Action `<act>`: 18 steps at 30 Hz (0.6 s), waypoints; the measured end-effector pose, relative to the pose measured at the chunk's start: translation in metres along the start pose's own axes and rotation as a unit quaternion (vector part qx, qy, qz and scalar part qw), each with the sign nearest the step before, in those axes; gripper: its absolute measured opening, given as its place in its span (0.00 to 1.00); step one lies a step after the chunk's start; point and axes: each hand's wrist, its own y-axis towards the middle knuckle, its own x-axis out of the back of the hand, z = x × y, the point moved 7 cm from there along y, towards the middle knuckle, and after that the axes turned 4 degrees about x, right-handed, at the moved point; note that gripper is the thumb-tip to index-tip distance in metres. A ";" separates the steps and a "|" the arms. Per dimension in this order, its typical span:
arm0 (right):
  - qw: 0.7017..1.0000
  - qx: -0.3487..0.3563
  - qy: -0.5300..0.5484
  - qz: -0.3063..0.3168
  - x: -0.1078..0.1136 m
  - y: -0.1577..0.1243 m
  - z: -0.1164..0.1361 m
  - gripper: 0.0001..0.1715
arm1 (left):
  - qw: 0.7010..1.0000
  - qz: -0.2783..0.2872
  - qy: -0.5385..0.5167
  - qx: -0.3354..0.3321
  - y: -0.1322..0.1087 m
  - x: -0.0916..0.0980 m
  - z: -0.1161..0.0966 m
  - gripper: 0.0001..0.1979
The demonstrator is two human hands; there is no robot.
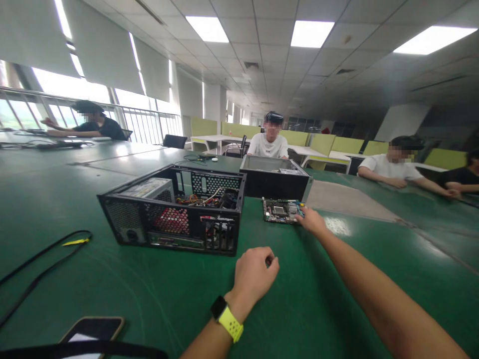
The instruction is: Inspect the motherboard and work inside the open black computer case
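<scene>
A bare motherboard lies on the green table to the right of an open black computer case. At its right edge is my right hand, fingers closed on the corner near the blue and yellow connectors. My left hand, with a yellow-strapped watch on the wrist, is curled closed over the table in front of the board. Whatever its fingers hold, if anything, is hidden. The open case sits just beyond it on the left, with a power supply and coloured wires inside.
Behind the board stands a second black case, with a person seated behind it. A phone and a black cable with a yellow tag lie at the left. Other people sit around the green table.
</scene>
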 end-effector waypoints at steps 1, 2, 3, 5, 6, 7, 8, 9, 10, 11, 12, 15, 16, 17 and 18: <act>1.000 0.006 0.000 0.012 -0.003 0.005 0.001 0.21 | 1.000 0.002 0.003 -0.001 0.000 -0.001 0.001 0.09; 1.000 0.012 0.000 0.022 -0.005 0.008 0.002 0.19 | 1.000 0.002 0.006 -0.002 -0.001 -0.002 0.001 0.09; 0.999 0.018 -0.001 0.028 -0.007 0.008 0.003 0.18 | 1.000 0.001 0.009 -0.004 0.000 -0.002 0.002 0.09; 0.999 0.032 -0.002 0.031 -0.007 0.002 0.007 0.17 | 1.000 0.000 0.013 -0.005 0.000 -0.002 0.003 0.09; 0.999 0.042 -0.002 0.032 -0.006 -0.006 0.009 0.16 | 1.000 0.001 0.015 -0.005 0.000 -0.002 0.003 0.09; 0.998 0.051 -0.002 0.034 -0.004 -0.018 0.010 0.16 | 1.000 0.000 0.017 -0.006 0.000 -0.001 0.003 0.09; 0.998 0.060 -0.002 0.036 -0.002 -0.034 0.010 0.15 | 1.000 -0.003 0.019 -0.009 0.001 -0.001 0.002 0.09; 0.997 0.070 0.000 0.038 0.001 -0.054 0.009 0.15 | 1.000 -0.010 0.022 -0.017 0.001 0.001 0.000 0.08; 0.996 0.081 0.007 0.041 0.005 -0.078 0.008 0.15 | 0.999 -0.018 0.026 -0.028 0.001 0.002 -0.002 0.08; 0.994 0.095 0.018 0.048 0.010 -0.105 0.005 0.15 | 0.998 -0.026 0.028 -0.042 0.001 0.004 -0.005 0.07; 0.991 0.111 0.035 0.061 0.015 -0.134 0.002 0.15 | 0.998 -0.032 0.028 -0.056 0.001 0.005 -0.008 0.06; 0.976 0.141 0.104 0.132 0.034 -0.214 -0.012 0.14 | 0.996 -0.018 0.017 -0.083 0.000 0.004 -0.015 0.06; 0.970 0.141 0.125 0.151 0.042 -0.232 -0.017 0.13 | 0.996 -0.005 0.011 -0.089 -0.001 0.001 -0.016 0.07; 0.966 0.140 0.145 0.160 0.050 -0.242 -0.021 0.13 | 0.995 0.013 0.005 -0.095 -0.002 -0.002 -0.018 0.08; 0.965 0.137 0.161 0.157 0.057 -0.243 -0.024 0.14 | 0.994 0.035 -0.001 -0.105 -0.004 -0.006 -0.020 0.10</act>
